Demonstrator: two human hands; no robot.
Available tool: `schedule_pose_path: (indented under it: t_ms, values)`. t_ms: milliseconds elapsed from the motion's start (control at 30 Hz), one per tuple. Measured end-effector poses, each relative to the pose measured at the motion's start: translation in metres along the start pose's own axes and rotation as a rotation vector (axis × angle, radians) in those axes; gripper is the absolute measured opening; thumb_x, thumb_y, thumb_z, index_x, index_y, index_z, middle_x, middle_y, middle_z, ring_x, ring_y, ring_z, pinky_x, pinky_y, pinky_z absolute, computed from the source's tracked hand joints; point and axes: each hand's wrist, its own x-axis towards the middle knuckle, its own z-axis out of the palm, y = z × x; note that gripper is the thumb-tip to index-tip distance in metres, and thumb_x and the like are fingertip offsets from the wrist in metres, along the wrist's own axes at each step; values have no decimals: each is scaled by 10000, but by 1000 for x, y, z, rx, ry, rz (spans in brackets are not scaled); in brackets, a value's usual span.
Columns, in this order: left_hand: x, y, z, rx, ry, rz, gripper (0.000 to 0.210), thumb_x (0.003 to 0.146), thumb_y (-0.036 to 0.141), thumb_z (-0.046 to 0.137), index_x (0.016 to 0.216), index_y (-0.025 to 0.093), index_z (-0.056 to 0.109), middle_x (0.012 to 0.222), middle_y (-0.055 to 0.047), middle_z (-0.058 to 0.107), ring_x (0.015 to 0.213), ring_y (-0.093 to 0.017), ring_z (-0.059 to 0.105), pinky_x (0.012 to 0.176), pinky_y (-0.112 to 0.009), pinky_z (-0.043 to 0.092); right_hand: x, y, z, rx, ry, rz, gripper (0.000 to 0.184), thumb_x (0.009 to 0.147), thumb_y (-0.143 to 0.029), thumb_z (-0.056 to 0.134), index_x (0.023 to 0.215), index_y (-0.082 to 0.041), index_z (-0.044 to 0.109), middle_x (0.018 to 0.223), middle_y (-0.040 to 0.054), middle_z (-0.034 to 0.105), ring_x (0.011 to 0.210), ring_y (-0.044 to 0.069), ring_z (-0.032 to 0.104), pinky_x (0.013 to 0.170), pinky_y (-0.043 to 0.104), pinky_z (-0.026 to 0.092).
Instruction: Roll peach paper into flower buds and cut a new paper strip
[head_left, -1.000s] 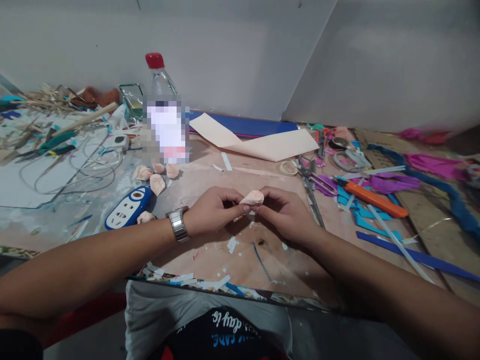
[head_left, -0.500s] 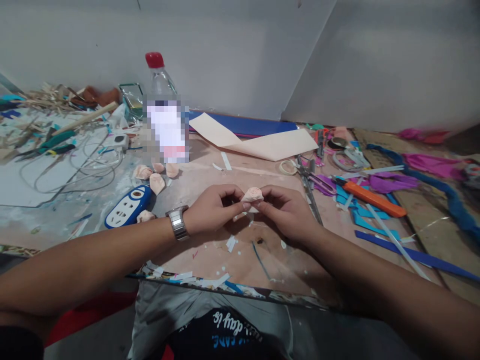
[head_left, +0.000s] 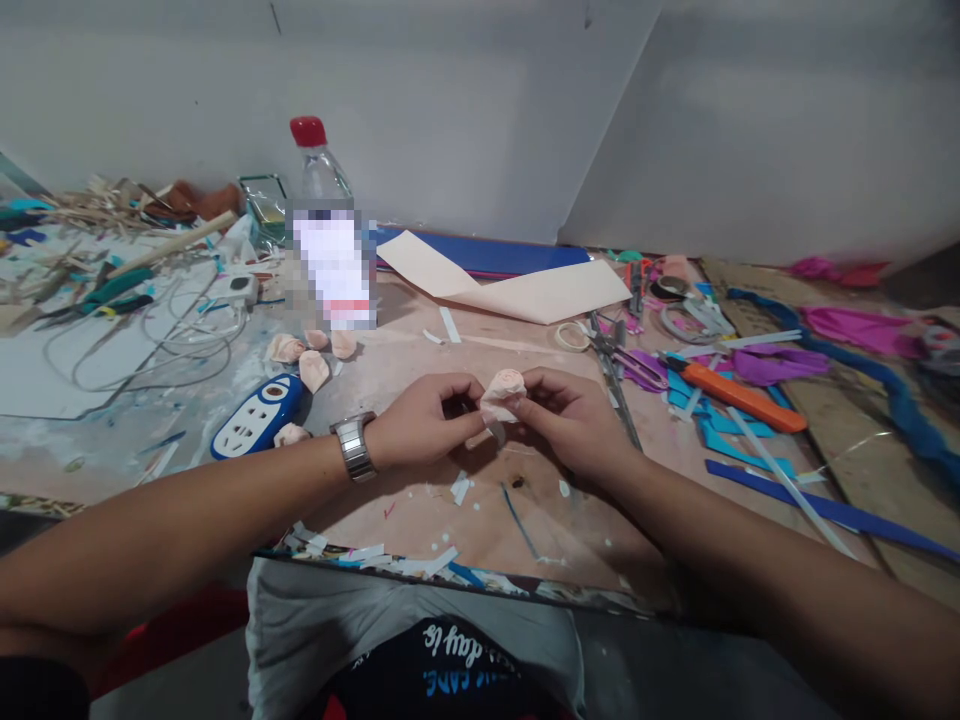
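Observation:
A pale peach rolled paper rose (head_left: 504,392) is held over the middle of the table between my two hands. My left hand (head_left: 427,415), with a metal watch on the wrist, pinches its left side between thumb and fingers. On the other side my right hand (head_left: 574,415) grips it, the thumb in front and the fingers curled behind. A small pale strip hangs below the rose. Several similar peach paper rosebuds (head_left: 314,370) lie on the table to the left, close to a blue and white power socket (head_left: 255,417).
A red-capped bottle (head_left: 322,190) stands at the back left. Behind my hands lies a folded cream paper strip (head_left: 540,293). Scissors (head_left: 630,355), an orange cutter knife (head_left: 742,394) and coloured scraps are on the right; pliers (head_left: 112,290) and cables are on the left.
The rose has turned a little in my fingers, and more of its side now shows. Both hands remain in nearly the same place.

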Motion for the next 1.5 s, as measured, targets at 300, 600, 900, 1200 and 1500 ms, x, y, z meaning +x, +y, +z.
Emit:
schedule_pose_path:
  t_ms: [300,600,900,1200,1500]
  values:
    - [0,-4,2,-95,59,-5,268,887,399,725,827,156,628,774,-25,654,679,-119,561,633,-244,433,-1,5,-2,-109,-66,61,326,857,-507,805,887,-186,754,738,3,661,627,114,565,581,238,471]
    - [2,-3,-1,-13,36,-3,242,874,384,727,848,158,642,782,-23,649,692,-122,541,651,-260,431,0,0,-3,-83,-21,97,404,794,-573,837,875,-184,761,681,0,651,567,107,554,525,221,439]
    - [1,2,-1,-94,59,28,303,918,406,674,747,159,639,704,-14,622,654,-119,519,642,-265,409,-1,2,-2,-22,-71,84,377,824,-549,823,811,-188,716,736,0,651,612,112,570,563,233,486]
    - [0,5,-1,-150,52,-4,342,922,457,689,780,146,671,711,-15,624,659,-115,522,643,-255,412,-3,-1,1,17,-73,105,440,797,-585,834,724,-198,638,748,-7,602,669,138,580,615,277,564]
    - [4,0,-1,-521,142,-172,290,861,397,765,742,157,656,653,27,559,569,-76,480,555,-225,365,-5,-10,-6,-187,29,-143,495,892,-670,688,742,-201,638,619,-5,573,545,131,508,512,254,425]
